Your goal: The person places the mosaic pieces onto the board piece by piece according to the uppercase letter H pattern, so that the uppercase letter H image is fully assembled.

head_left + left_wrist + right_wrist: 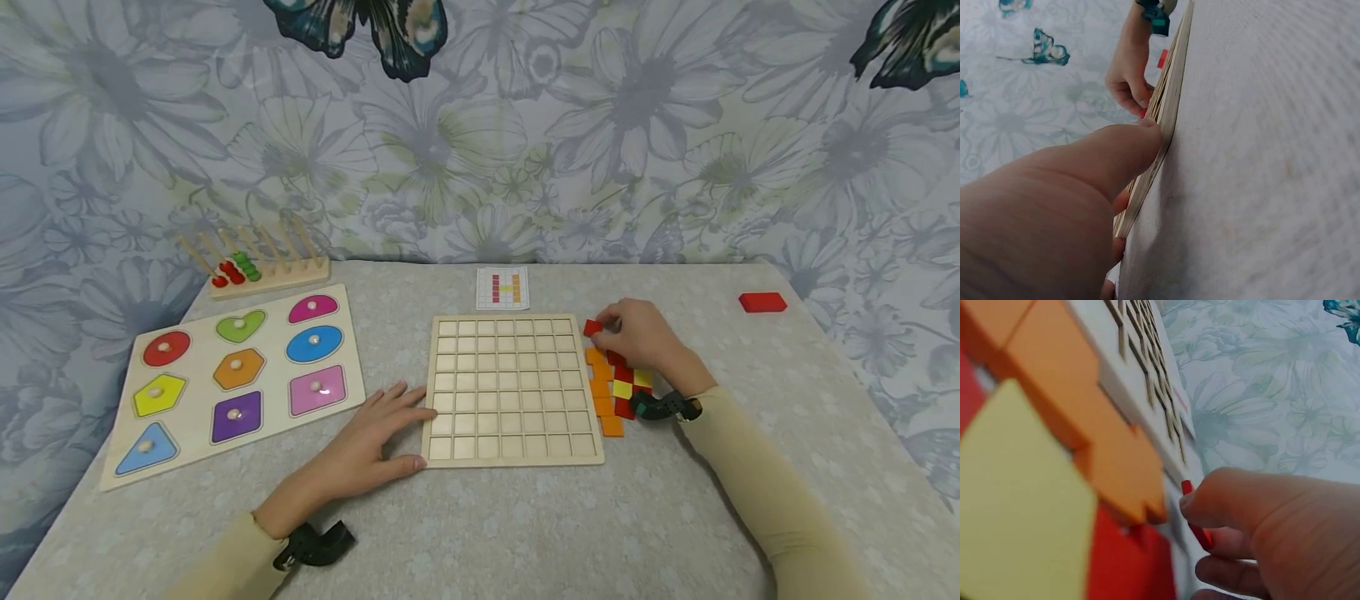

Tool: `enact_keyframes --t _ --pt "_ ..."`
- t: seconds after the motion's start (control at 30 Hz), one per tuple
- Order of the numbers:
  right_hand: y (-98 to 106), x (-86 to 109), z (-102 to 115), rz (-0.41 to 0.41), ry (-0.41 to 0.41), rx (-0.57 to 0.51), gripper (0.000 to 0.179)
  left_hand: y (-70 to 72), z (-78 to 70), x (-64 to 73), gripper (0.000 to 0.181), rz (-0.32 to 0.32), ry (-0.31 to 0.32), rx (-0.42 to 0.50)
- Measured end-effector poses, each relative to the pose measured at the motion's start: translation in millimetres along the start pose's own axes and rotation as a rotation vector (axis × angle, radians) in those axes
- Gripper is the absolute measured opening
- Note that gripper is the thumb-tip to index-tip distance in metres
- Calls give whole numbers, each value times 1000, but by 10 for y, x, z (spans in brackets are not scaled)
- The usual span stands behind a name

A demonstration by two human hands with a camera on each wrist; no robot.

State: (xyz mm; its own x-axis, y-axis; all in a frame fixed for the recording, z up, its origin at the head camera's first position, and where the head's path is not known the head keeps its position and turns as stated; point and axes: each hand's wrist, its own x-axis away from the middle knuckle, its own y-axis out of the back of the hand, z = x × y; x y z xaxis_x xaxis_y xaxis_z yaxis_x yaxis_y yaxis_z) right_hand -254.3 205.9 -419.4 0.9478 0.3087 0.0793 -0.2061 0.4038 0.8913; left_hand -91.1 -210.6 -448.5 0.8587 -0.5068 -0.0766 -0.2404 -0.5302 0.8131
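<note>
A wooden grid board lies at the middle of the table, its square cells bare. My left hand rests at its left edge, fingers spread, with fingertips and thumb touching the frame. Just off the board's upper right side, my right hand pinches a red square tile between thumb and finger. The right wrist view shows this red tile held on edge. Below that hand, orange tiles lie along the board's right side, beside yellow tiles and more red ones, partly hidden by the wrist strap.
A pattern card lies behind the board. On the left are a knobbed shape puzzle and a wooden peg stand with red and green beads. A red block sits at the far right. The patterned wall rises behind the table.
</note>
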Motion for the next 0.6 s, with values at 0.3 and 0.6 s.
enact_keyframes --t 0.3,0.6 --pt "33 -86 271 -72 143 -60 35 4 0 4 58 0 3 -3" --pt "-118 -212 630 -69 251 -88 32 3 -9 4 57 -15 -16 -6"
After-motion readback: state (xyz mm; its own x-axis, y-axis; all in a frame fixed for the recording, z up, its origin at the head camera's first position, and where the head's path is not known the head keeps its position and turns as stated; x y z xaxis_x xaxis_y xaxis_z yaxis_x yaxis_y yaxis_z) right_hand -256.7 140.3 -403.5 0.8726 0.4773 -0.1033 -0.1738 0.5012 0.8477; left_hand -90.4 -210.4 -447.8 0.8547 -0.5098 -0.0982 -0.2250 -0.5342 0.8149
